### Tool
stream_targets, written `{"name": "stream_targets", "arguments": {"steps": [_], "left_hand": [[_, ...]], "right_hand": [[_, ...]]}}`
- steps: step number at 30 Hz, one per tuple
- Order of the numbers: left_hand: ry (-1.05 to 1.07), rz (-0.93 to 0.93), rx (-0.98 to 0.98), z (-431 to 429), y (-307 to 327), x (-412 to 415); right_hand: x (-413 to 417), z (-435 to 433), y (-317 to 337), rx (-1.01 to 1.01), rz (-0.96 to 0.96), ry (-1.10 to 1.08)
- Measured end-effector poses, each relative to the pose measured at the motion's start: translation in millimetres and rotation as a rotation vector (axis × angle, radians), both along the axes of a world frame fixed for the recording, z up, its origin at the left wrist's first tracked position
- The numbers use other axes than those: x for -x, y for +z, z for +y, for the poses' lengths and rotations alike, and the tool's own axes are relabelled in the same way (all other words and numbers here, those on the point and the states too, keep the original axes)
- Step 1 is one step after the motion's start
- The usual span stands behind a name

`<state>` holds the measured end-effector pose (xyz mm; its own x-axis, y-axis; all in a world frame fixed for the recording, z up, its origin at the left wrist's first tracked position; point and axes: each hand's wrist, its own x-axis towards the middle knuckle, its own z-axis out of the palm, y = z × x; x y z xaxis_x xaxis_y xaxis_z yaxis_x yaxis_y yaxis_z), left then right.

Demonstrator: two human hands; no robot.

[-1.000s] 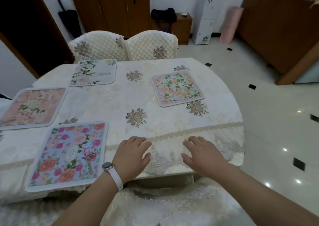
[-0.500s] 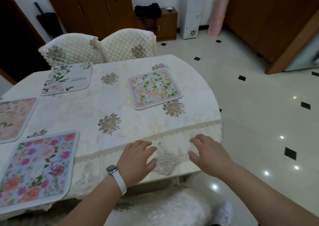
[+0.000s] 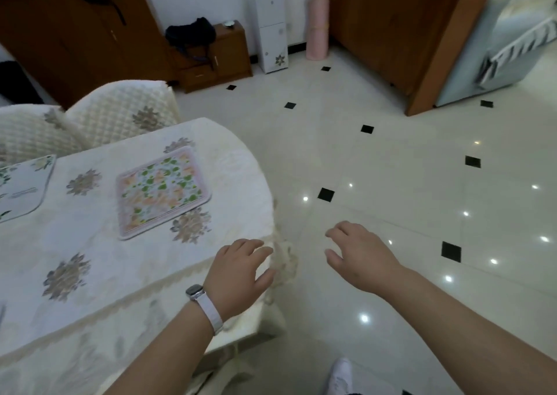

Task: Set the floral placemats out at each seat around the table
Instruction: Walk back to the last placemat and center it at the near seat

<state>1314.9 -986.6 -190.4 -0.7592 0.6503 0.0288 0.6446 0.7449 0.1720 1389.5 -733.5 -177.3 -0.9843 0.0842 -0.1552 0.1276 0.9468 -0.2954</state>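
A pink-bordered floral placemat (image 3: 162,189) with green leaves lies flat on the cream tablecloth of the table (image 3: 90,268), near its right end. A pale white-and-green placemat (image 3: 21,186) shows partly at the left edge. My left hand (image 3: 241,277), with a white watch on the wrist, hovers over the table's right corner, fingers apart and holding nothing. My right hand (image 3: 361,256) hangs over the floor to the right of the table, fingers spread and empty.
Two quilted cream chairs (image 3: 120,114) stand behind the table. Glossy white floor tiles (image 3: 391,183) with black inserts stretch to the right. A wooden cabinet (image 3: 214,57), a white dispenser (image 3: 271,26) and a pink roll (image 3: 316,26) line the far wall. My white shoe (image 3: 340,376) shows below.
The view has swung right, so the two left placemats have left the frame. Both hands have slid right along the table edge; my right hand is now past it, over the floor.
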Motion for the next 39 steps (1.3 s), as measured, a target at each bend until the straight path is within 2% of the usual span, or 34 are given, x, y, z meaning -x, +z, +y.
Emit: {"name": "stream_targets", "arguments": {"steps": [7, 16, 28, 39], "left_hand": [[-0.065, -0.016, -0.037, 88.7, -1.7, 7.4], [-0.044, -0.064, -0.053, 142.1, -14.2, 41.0], [0.06, -0.059, -0.148, 225.6, -19.6, 203.3], [0.14, 0.025, -0.128, 243.8, 13.5, 310.9]], "right_hand": [[-12.8, 76.2, 11.8, 0.004, 0.043, -0.074], [9.4, 139.9, 8.7, -0.053, 0.024, -0.052], [177.5, 217.0, 17.2, -0.15, -0.012, 0.081], [321.5, 249.0, 38.3, -0.116, 0.104, 0.191]]}}
